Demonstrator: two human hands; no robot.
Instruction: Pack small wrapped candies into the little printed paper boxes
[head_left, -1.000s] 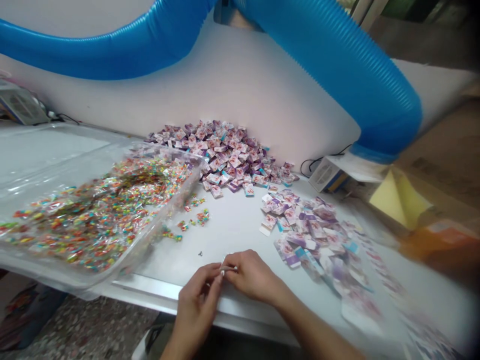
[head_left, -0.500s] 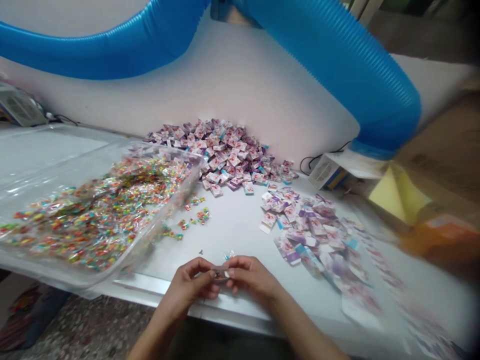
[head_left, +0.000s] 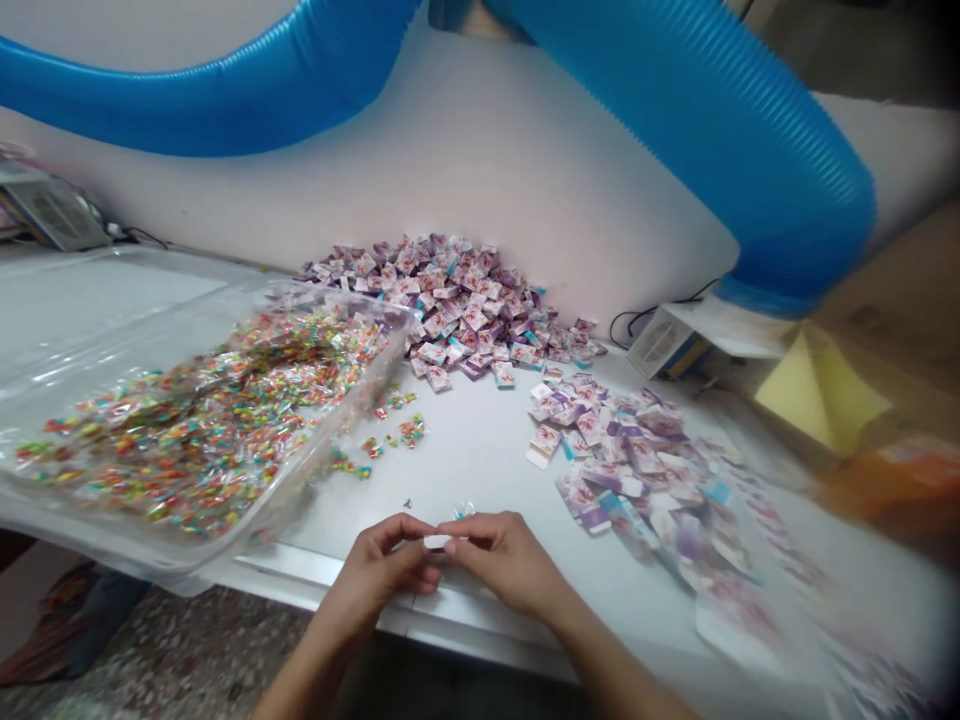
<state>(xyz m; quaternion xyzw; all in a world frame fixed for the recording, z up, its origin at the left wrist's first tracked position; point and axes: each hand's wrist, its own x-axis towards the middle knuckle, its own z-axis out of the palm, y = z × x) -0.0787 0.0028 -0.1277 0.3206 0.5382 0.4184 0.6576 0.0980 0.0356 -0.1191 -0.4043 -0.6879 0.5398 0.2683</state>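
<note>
Between my two hands, just above the table's front edge, is a small box [head_left: 436,542] with its white end facing me. My left hand [head_left: 394,560] grips its left side with thumb and fingers. My right hand [head_left: 495,555] is closed on the right side, its thumb against the white end. Just beyond my fingers a small clear packet [head_left: 463,508] lies on the table, partly hidden by my right hand. A tiny dark piece [head_left: 407,503] lies to its left.
A clear plastic tray [head_left: 300,490] at left holds many bright candy-like packets; several more [head_left: 411,430] lie beside it. Small printed boxes [head_left: 465,300] are heaped against the wall. Flatter cartons [head_left: 637,450] spread at right. A blue duct [head_left: 712,130] hangs above.
The box's end was open with a flap up; now a flat white end faces me. My right fingers have shifted over its top. The view has swung slightly left.
</note>
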